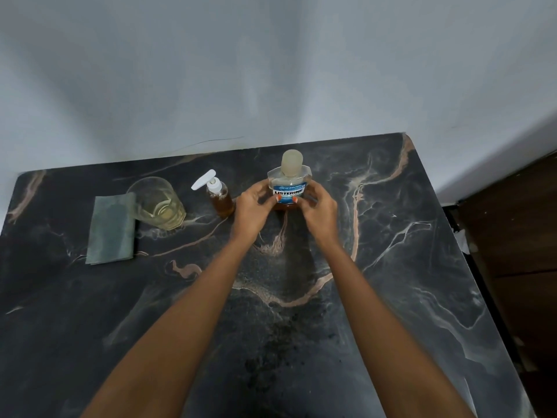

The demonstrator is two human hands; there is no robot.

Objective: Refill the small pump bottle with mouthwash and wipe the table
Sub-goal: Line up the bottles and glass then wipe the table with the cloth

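A clear mouthwash bottle (290, 179) with a blue label and a pale cap stands upright near the back of the dark marble table (407, 267). A little amber liquid shows at its base. My left hand (254, 211) and my right hand (319, 211) hold its lower part from either side, fingers curled round it. Just left of my left hand stands the small pump bottle (218, 196), with a white pump head and amber liquid inside. A folded grey-green cloth (111, 229) lies flat at the far left.
A clear glass tumbler (156, 203) holding some pale yellowish liquid stands between the cloth and the pump bottle, overlapping the cloth's top corner. A grey wall runs behind the table. The table's right edge drops to a dark brown floor area (518, 251).
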